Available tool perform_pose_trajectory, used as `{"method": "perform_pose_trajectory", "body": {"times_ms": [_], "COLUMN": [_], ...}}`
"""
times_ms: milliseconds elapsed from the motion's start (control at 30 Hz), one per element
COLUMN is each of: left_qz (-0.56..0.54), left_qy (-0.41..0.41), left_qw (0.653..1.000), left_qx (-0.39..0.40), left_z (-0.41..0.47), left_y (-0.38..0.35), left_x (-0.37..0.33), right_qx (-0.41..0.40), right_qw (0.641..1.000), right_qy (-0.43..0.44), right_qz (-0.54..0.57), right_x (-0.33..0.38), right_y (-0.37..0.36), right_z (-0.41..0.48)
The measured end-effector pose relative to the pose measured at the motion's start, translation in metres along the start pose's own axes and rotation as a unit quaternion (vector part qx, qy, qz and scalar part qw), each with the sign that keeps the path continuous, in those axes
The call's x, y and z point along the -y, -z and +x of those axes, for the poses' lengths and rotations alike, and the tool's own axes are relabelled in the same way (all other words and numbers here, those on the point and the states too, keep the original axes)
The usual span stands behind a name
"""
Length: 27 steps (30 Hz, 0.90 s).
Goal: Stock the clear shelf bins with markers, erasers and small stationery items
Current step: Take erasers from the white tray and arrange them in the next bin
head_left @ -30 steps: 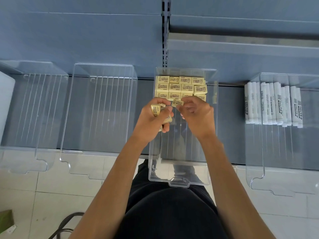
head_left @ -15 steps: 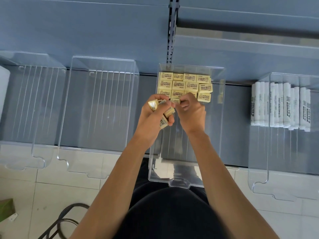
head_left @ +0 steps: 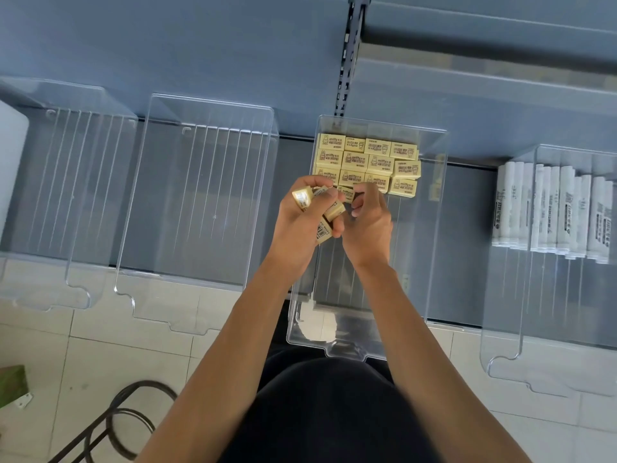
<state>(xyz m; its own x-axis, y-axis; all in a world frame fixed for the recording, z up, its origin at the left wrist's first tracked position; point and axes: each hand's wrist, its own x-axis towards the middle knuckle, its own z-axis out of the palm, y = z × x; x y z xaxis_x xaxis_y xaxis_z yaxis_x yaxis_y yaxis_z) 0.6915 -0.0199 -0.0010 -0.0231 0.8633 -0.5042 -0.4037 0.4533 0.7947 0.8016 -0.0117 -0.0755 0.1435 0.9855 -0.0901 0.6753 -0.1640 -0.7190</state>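
In the middle of the frame a clear eraser bin (head_left: 434, 228) sits on the grey shelf (head_left: 295, 162), its front end sticking out over the tiled floor (head_left: 100, 355). Packed rows of yellow erasers (head_left: 367, 160) fill the far end of this bin, printed faces up; the rightmost ones lie slightly askew.

Both hands hover over the bin just in front of those rows. The left hand (head_left: 300, 225) has its fingers (head_left: 329, 195) curled tight round a handful of erasers (head_left: 334, 210), which poke out at several angles between thumb and fingers, one showing a barcode. The right hand (head_left: 370, 228), close beside it and almost touching, bends its fingers inward and pinches a single eraser (head_left: 345, 194) at the near edge of the front row. Blur makes it hard to tell whether that eraser already touches the row.

At the right of the frame a marker bin (head_left: 500, 362) holds white markers (head_left: 551, 215) lying side by side at its far end. At the left two more clear bins (head_left: 200, 105) stand side by side on the same shelf. A black wire stand (head_left: 127, 416) shows on the floor at lower left.
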Motion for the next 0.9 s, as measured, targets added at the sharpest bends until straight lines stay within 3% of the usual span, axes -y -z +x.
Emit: {"method": "perform_pose_trajectory", "body": {"times_ms": [433,600,733,900], "left_qz": [-0.002,-0.001,-0.027,0.039], "left_qy": [-0.008,0.003,0.015,-0.021], "left_qw": [1.0,1.0,0.999,0.998], "left_qx": [-0.005,0.007,0.033,0.05], "left_z": [-0.003,-0.002,-0.003,-0.006], "left_y": [0.001,0.0,0.004,0.004], "left_x": [0.002,0.002,0.0,0.004], "right_qx": [0.053,0.028,0.064,0.086], "right_qw": [0.997,0.999,0.998,0.989], "right_qy": [0.046,0.015,0.011,-0.071], "right_qz": [-0.023,-0.021,-0.016,0.096], "right_x": [-0.002,0.002,0.007,0.016], "right_y": [0.01,0.007,0.013,0.033], "right_z": [0.01,0.013,0.012,0.001]}}
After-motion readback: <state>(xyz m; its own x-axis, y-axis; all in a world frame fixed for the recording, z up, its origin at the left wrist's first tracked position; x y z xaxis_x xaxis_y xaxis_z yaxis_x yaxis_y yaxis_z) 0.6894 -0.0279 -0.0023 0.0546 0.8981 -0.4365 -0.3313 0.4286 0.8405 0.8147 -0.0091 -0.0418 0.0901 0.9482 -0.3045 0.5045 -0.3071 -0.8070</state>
